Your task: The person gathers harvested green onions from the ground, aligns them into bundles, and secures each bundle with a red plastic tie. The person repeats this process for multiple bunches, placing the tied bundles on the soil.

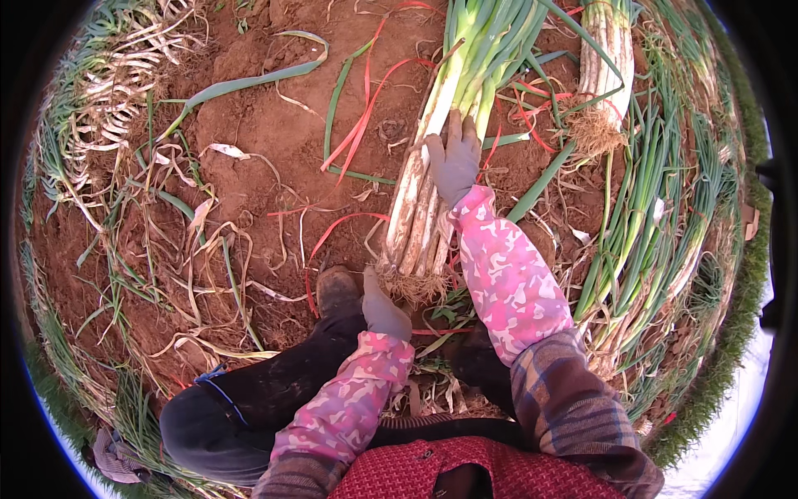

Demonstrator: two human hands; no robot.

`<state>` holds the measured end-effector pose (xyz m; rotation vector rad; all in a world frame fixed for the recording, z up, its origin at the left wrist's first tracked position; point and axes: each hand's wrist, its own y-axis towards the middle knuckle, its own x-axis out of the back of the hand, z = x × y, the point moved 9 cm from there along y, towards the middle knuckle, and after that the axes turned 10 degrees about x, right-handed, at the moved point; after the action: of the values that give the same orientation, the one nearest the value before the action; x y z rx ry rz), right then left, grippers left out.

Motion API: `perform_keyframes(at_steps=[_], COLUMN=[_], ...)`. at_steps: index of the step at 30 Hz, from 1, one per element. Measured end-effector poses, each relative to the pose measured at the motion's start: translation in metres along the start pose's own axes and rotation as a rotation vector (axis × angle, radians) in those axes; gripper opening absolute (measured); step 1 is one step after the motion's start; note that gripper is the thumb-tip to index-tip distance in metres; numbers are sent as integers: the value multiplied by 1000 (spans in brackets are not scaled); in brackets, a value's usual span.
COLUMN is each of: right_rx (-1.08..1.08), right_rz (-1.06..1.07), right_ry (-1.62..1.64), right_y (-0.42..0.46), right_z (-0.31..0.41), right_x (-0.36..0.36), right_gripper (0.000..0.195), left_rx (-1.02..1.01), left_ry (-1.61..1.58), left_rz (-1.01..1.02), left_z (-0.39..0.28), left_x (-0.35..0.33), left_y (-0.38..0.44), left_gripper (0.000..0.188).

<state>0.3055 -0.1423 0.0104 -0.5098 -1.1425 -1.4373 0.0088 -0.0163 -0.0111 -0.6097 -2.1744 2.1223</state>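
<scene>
A bundle of long green onions (pixel 408 209) lies on the soil before me, its root ends towards my boots and its green leaves (pixel 492 43) pointing away. My right hand (pixel 456 161), in a grey glove, is on the white stalks just below the leaves, its thumb apart and its fingers among them. Beside the left edge of the shaggy roots (pixel 414 285) is my left hand (pixel 383 307), gloved too. Some of its fingers are hidden, so its hold is unclear. Red plastic tape (pixel 356 134) lies loose left of the bundle.
Another bundle of green onions (pixel 605 75) stands out at upper right, with red tape around it. Loose green onions (pixel 629 231) line the right side, and a row of them (pixel 106 118) lies at upper left. Dry leaves (pixel 199 215) litter the soil. My boot (pixel 338 292) is close to the roots.
</scene>
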Motion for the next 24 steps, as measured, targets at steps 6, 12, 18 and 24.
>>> perform_keyframes(at_steps=[6, 12, 18, 24], right_rx=[-194, -230, -357, -247], right_rz=[308, 275, 279, 352], right_ry=[272, 454, 664, 530], right_y=[-81, -80, -76, -64], right_z=[24, 15, -9, -14], right_x=[16, 20, 9, 3], right_gripper=[73, 76, 76, 67], left_rx=[-385, -597, -682, -672], left_ry=[251, 1500, 1916, 1695], left_rz=[-425, 89, 56, 20], left_z=[-44, -107, -84, -91], left_x=[39, -111, -143, -138], left_y=[5, 20, 57, 68], left_gripper=[45, 45, 54, 54])
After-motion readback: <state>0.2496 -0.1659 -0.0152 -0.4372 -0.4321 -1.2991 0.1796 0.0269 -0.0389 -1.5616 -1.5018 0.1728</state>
